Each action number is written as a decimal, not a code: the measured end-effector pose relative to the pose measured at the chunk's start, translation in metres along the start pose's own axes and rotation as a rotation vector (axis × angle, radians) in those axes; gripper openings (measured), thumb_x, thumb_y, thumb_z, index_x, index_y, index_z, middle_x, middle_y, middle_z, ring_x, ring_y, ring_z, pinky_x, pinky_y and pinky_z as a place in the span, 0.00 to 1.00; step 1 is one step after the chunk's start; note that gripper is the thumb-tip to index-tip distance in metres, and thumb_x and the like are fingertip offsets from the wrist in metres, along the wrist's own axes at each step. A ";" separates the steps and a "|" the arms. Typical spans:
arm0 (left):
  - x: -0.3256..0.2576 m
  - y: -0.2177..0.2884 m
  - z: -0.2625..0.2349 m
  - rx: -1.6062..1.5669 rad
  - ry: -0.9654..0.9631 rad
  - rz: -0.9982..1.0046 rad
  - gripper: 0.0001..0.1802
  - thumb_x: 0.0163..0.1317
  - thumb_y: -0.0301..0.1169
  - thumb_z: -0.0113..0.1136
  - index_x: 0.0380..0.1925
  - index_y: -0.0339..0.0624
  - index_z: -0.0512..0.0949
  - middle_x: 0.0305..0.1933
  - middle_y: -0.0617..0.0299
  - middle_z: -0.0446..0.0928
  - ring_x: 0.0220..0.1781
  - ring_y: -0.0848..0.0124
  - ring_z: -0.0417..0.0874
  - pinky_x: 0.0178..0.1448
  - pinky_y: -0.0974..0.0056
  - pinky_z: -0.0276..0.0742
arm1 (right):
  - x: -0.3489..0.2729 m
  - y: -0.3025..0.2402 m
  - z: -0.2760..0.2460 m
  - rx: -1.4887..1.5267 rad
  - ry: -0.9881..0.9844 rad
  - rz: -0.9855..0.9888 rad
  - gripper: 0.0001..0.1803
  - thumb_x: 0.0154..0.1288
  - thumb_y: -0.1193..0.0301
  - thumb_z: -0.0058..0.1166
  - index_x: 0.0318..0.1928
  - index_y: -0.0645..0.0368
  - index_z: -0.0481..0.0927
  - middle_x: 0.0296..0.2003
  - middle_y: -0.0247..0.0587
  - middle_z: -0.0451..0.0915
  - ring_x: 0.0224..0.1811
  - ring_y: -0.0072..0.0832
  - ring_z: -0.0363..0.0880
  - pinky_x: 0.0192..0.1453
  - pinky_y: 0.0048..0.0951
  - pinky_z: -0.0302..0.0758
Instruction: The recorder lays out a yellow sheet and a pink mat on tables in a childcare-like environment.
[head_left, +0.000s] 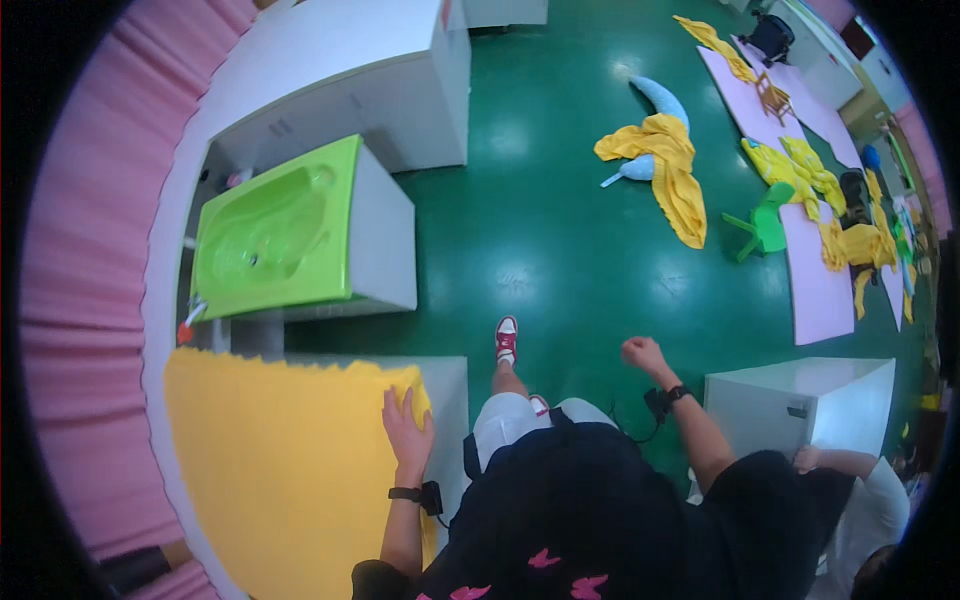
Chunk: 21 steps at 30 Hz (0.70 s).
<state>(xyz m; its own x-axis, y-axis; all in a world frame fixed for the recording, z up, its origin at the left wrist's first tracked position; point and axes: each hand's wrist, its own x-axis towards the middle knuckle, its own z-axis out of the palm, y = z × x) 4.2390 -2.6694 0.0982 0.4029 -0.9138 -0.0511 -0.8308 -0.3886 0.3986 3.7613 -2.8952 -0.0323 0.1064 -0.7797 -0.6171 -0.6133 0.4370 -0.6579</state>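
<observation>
Head view: left hand [408, 428] flat on yellow towel [280, 470].

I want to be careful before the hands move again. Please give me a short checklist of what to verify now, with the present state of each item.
1. Left hand lies flat on the yellow cloth, near its right edge: ok.
2. Right hand carries nothing; it is closed in a fist over the green floor: ok.
3. Yellow cloth lies spread over the white table: ok.
4. Far edge of the cloth is smooth: not ok, it looks wavy.
5. Green tub beyond the cloth is free of objects: cannot tell.
6. Floor near the red shoe is free of obstacles: ok.
</observation>
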 end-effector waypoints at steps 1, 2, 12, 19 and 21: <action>0.027 0.007 0.005 0.044 -0.010 0.041 0.28 0.55 0.30 0.60 0.58 0.40 0.70 0.71 0.49 0.57 0.73 0.48 0.54 0.73 0.45 0.50 | 0.007 0.003 -0.006 0.008 -0.036 0.068 0.16 0.62 0.64 0.52 0.40 0.64 0.82 0.31 0.39 0.83 0.32 0.25 0.82 0.38 0.28 0.79; 0.057 0.015 0.011 0.086 -0.016 0.082 0.26 0.55 0.29 0.60 0.56 0.40 0.72 0.71 0.49 0.58 0.73 0.47 0.55 0.73 0.46 0.51 | 0.016 0.008 -0.012 0.014 -0.070 0.133 0.16 0.64 0.63 0.52 0.43 0.63 0.81 0.33 0.38 0.83 0.33 0.24 0.82 0.38 0.27 0.78; 0.327 0.068 0.079 -0.117 -0.331 0.264 0.20 0.57 0.36 0.59 0.48 0.38 0.78 0.65 0.49 0.67 0.66 0.52 0.67 0.67 0.51 0.64 | 0.105 -0.046 -0.102 0.631 0.161 0.344 0.12 0.66 0.67 0.49 0.41 0.62 0.77 0.32 0.41 0.82 0.31 0.31 0.82 0.33 0.29 0.79; 0.558 0.133 0.177 -0.129 -0.674 0.265 0.19 0.60 0.42 0.53 0.44 0.39 0.80 0.50 0.49 0.79 0.52 0.52 0.78 0.58 0.53 0.73 | 0.194 -0.094 -0.155 0.789 0.175 0.418 0.12 0.67 0.66 0.48 0.41 0.62 0.78 0.32 0.41 0.83 0.30 0.29 0.83 0.30 0.27 0.80; 0.607 0.148 0.203 -0.131 -0.647 0.208 0.19 0.60 0.42 0.53 0.42 0.40 0.80 0.47 0.49 0.80 0.50 0.52 0.80 0.57 0.53 0.74 | 0.234 -0.100 -0.176 0.792 0.153 0.430 0.13 0.67 0.65 0.47 0.43 0.62 0.77 0.34 0.42 0.82 0.32 0.31 0.83 0.33 0.29 0.80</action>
<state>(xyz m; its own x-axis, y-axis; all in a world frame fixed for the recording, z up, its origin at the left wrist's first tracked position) 4.2826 -3.3056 -0.0599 -0.1034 -0.8703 -0.4816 -0.7965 -0.2175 0.5642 3.7091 -3.2002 -0.0351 -0.1468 -0.5051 -0.8505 0.1465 0.8392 -0.5237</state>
